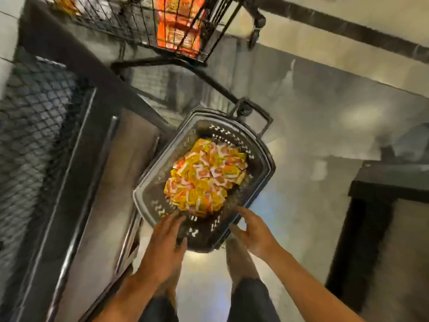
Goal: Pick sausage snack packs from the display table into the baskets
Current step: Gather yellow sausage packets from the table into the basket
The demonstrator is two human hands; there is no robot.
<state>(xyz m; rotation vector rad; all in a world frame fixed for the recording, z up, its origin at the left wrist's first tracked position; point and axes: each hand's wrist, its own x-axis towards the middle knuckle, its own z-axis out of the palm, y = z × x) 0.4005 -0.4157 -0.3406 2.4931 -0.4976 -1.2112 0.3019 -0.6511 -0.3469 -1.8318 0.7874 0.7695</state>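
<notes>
Head view, looking steeply down, frame motion-blurred. Black plastic basket [262,168] sits on the glossy floor [325,126], long axis running from near-left to far-right, its folded handle [254,117] at the far end. Inside: a heap of sausage snack packs [206,175] — yellow, orange and pink-white wrappers — piled in the middle, below the rim. Left hand [166,242] is released, fingers straight and spread, fingertips over the near-left rim of the basket; whether they touch it cannot be told through the blur. Right hand [251,231] likewise released, fingers extended and slightly fanned, at the near-right rim, holding nothing; contact unclear. Both forearms reach forward from the bottom edge, with dark shorts and bare legs visible below them. To the left stands a dark display table [76,182] with mesh panelling. Beyond the basket, a black wire cart [144,26] — orange packaged goods [180,24] inside it.
</notes>
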